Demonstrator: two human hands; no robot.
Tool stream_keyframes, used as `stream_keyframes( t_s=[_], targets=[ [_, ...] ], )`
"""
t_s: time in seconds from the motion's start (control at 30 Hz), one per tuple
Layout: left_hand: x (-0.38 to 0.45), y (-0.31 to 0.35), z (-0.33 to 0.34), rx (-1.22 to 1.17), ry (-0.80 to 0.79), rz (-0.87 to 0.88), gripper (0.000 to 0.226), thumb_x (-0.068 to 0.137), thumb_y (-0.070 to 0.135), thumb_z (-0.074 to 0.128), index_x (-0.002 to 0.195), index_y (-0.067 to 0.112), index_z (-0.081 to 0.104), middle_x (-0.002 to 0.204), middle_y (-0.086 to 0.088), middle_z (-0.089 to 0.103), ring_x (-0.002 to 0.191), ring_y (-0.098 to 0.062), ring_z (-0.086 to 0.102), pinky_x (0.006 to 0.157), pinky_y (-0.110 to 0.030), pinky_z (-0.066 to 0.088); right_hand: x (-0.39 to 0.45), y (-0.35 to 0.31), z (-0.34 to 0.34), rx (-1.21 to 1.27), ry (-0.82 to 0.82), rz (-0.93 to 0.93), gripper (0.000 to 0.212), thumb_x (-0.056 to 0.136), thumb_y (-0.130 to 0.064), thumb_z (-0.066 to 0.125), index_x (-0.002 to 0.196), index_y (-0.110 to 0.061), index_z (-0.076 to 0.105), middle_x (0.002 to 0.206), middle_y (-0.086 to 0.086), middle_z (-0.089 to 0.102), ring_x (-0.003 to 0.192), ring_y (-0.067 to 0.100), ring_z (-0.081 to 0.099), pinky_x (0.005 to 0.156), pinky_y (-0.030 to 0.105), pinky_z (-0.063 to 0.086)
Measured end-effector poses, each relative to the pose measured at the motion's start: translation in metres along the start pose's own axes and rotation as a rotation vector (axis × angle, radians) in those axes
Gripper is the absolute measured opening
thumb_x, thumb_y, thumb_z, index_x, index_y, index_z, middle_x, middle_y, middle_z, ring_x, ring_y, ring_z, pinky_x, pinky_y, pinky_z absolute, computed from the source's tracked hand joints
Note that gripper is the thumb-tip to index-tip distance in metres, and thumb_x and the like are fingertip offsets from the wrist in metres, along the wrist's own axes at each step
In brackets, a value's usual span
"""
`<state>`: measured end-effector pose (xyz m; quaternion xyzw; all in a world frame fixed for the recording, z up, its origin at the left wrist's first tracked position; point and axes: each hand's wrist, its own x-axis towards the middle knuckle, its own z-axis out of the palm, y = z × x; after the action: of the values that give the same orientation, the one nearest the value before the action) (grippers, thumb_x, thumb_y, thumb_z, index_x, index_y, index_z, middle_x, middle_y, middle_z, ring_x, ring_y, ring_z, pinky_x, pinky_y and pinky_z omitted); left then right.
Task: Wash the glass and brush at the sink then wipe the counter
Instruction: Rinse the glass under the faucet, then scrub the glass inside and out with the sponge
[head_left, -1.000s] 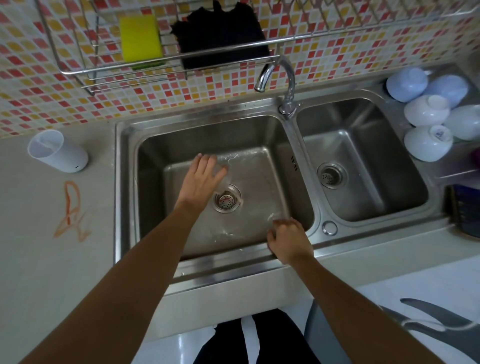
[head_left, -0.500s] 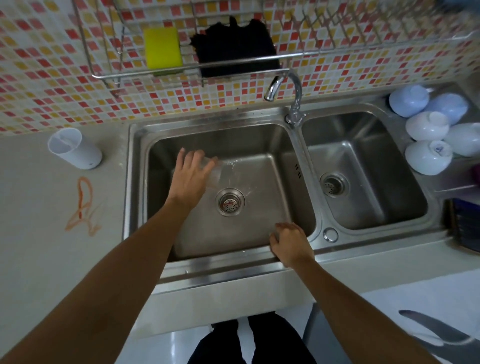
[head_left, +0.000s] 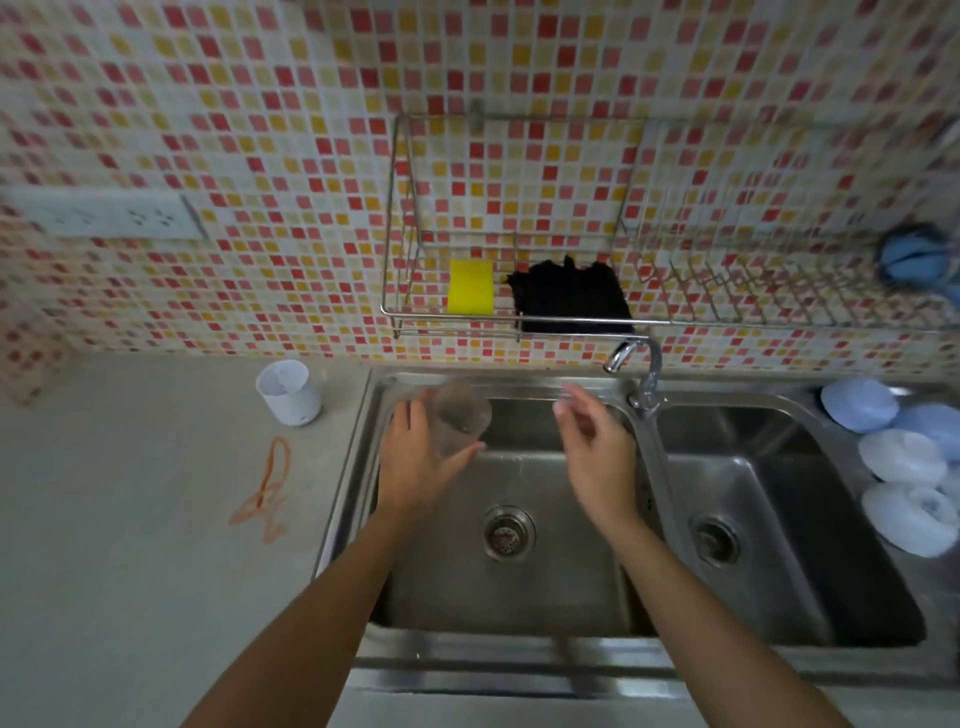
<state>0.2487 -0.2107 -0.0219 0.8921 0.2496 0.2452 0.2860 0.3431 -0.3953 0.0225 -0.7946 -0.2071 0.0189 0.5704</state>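
Gripping glass (head_left: 460, 418) over sink (head_left: 519, 597), left hand (head_left: 415, 462) keeps drips inside; right hand (head_left: 597, 452) empty, fingers loosely open.

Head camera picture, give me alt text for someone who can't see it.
Over the left basin of a steel double sink, a person's left hand holds a clear glass while the right hand hovers open beside it. A sponge and dark cloth sit in a wall rack; an orange stain marks the counter.
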Motion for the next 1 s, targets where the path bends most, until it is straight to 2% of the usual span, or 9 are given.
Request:
stream_keyframes(
  t_s=[0.13,0.23,0.33,0.5,0.67,0.73,0.87,0.93,1.0],
  targets=[
    [0.007,0.008,-0.025,-0.079,0.075,-0.013,0.091,0.068,0.05,0.081,0.139,0.016,0.035,0.135,-0.007,0.044,0.12,-0.016,0.047,0.091,-0.025,0.044,0.059,-0.074,0.02,-0.001,0.045,-0.285,0.032,0.093,-0.02,0.06,0.125,-0.015,0.06,0.099,-0.006,0.067,0.091,-0.001,0.062,0.078,0.01,0.05],
    [0.013,0.008,-0.039,-0.074,0.131,0.009,0.088,0.067,0.049,0.082,0.136,0.017,0.037,0.133,-0.005,0.047,0.117,-0.014,0.05,0.086,-0.021,0.042,0.104,-0.105,0.045,-0.127,0.028,-0.416,0.036,0.092,-0.019,0.06,0.128,-0.014,0.058,0.113,0.002,0.065,0.101,0.012,0.061,0.087,0.028,0.054],
    [0.016,0.006,-0.047,-0.054,0.159,0.025,0.087,0.066,0.05,0.082,0.134,0.017,0.039,0.131,-0.004,0.048,0.118,-0.016,0.05,0.089,-0.022,0.042,0.137,-0.112,0.072,-0.343,-0.099,-0.328,0.047,0.093,-0.026,0.058,0.138,-0.022,0.047,0.138,0.007,0.048,0.127,0.024,0.046,0.102,0.039,0.045],
    [0.02,0.008,-0.057,-0.051,0.16,0.026,0.091,0.064,0.056,0.08,0.135,0.019,0.038,0.129,0.0,0.047,0.115,-0.012,0.049,0.089,-0.021,0.043,0.159,-0.104,0.096,-0.648,-0.314,-0.076,0.068,0.088,-0.048,0.06,0.146,-0.028,0.031,0.154,0.015,0.02,0.138,0.037,0.029,0.099,0.045,0.044],
    [0.024,0.017,-0.064,-0.071,0.139,0.054,0.095,0.06,0.065,0.076,0.135,0.018,0.039,0.129,0.001,0.048,0.115,-0.007,0.045,0.094,-0.021,0.041,0.174,-0.1,0.102,-0.656,-0.469,0.014,0.087,0.076,-0.053,0.07,0.147,-0.026,0.028,0.148,0.009,0.038,0.123,0.031,0.05,0.088,0.038,0.05],
    [0.025,0.018,-0.065,-0.061,0.121,0.052,0.097,0.059,0.067,0.075,0.135,0.019,0.039,0.131,0.001,0.049,0.119,-0.011,0.045,0.096,-0.021,0.038,0.178,-0.101,0.101,-0.663,-0.493,-0.003,0.079,0.08,-0.044,0.069,0.146,-0.023,0.03,0.141,0.008,0.047,0.113,0.029,0.057,0.075,0.034,0.05],
    [0.023,0.017,-0.064,0.016,0.102,0.037,0.096,0.058,0.07,0.075,0.133,0.025,0.036,0.131,0.006,0.051,0.119,-0.008,0.04,0.096,-0.026,0.043,0.166,-0.113,0.084,-0.369,-0.344,-0.011,0.028,0.091,-0.036,0.051,0.115,-0.023,0.045,0.101,0.006,0.066,0.071,0.017,0.058,0.053,0.027,0.037],
    [0.021,0.017,-0.064,0.042,0.106,0.051,0.098,0.058,0.074,0.07,0.135,0.024,0.036,0.13,0.004,0.053,0.117,-0.009,0.043,0.093,-0.023,0.041,0.157,-0.119,0.07,-0.092,-0.278,0.053,0.017,0.095,-0.031,0.043,0.111,-0.025,0.042,0.095,0.008,0.065,0.069,0.018,0.057,0.057,0.03,0.042],
    [0.019,0.019,-0.064,-0.007,0.086,0.038,0.099,0.061,0.073,0.07,0.138,0.022,0.033,0.133,0.002,0.051,0.118,-0.012,0.047,0.093,-0.024,0.042,0.146,-0.121,0.054,0.165,-0.285,0.135,0.02,0.097,-0.025,0.036,0.117,-0.023,0.041,0.09,0.01,0.063,0.068,0.018,0.055,0.057,0.032,0.044]
  ],
)
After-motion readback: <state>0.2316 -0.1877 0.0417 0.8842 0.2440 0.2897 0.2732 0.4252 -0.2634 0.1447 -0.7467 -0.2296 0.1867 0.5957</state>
